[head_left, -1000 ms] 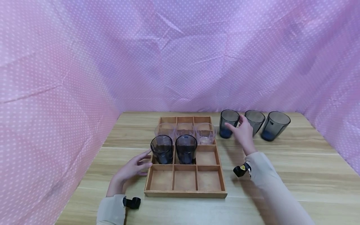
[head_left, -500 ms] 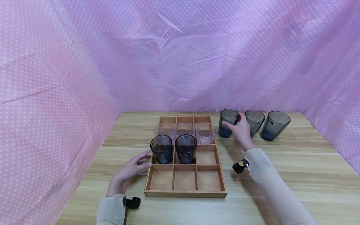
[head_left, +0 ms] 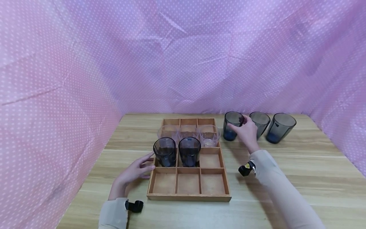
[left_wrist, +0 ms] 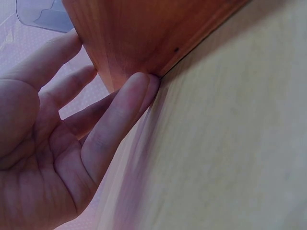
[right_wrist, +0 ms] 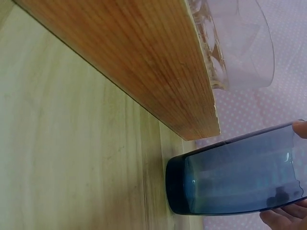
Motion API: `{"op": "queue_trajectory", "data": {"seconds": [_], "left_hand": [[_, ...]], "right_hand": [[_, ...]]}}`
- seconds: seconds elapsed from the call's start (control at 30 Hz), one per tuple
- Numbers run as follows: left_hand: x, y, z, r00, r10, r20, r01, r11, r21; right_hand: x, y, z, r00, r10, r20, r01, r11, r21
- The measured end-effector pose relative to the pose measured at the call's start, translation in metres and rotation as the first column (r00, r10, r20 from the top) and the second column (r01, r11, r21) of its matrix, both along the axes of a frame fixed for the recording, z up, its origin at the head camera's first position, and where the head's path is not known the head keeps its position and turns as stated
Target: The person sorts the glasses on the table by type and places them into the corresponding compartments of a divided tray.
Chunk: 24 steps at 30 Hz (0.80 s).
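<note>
1. Head view: the right hand [head_left: 248, 132] grips a smoked glass tumbler [right_wrist: 235, 170] beyond the tray's back right part, thumb and fingers on opposite sides of its upper half. That high hold probably leaves the base free to meet a flat floor; whether the base touches the surface [head_left: 308, 165] is hard to tell.
2. Extended fingers of the left hand [head_left: 135, 170] touch the left wall of the wooden compartment tray [head_left: 188, 197] without wrapping it, seemingly to steady it.
3. Upright dividers likely serve to separate the glasses: three clear tumblers [head_left: 209, 136] form one row, with two smoked tumblers [head_left: 189, 152] in the row nearer the person.
4. Beside those two, the right-hand compartment shows its bare floor, as does the whole front row.
5. A narrow gap parts the gripped tumbler from the tray edge; another smoked tumbler [head_left: 260, 121] sits close behind the hand, limiting room rightward.
</note>
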<state>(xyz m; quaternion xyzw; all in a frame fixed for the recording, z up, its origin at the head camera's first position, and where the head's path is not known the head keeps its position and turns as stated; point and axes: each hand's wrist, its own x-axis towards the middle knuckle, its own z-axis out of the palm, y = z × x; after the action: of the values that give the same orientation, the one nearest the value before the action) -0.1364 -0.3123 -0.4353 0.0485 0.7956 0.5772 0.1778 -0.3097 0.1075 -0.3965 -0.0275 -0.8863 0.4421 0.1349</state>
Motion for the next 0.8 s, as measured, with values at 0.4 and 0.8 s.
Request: {"op": "queue_trajectory", "data": {"seconds": [0.4,0.8], "left_hand": [[0.001,0.000,0.002,1.000,0.008,0.002,-0.008,1.000,-0.003],[0.002,0.000,0.004,1.000,0.002,0.004,-0.002,1.000,-0.002]], "right_hand": [[0.018,0.014,0.011,0.995,0.058,0.081,-0.053,0.997,-0.064],[0.048,0.029,0.029,0.991,0.118,0.065,-0.113,0.991,-0.077]]}}
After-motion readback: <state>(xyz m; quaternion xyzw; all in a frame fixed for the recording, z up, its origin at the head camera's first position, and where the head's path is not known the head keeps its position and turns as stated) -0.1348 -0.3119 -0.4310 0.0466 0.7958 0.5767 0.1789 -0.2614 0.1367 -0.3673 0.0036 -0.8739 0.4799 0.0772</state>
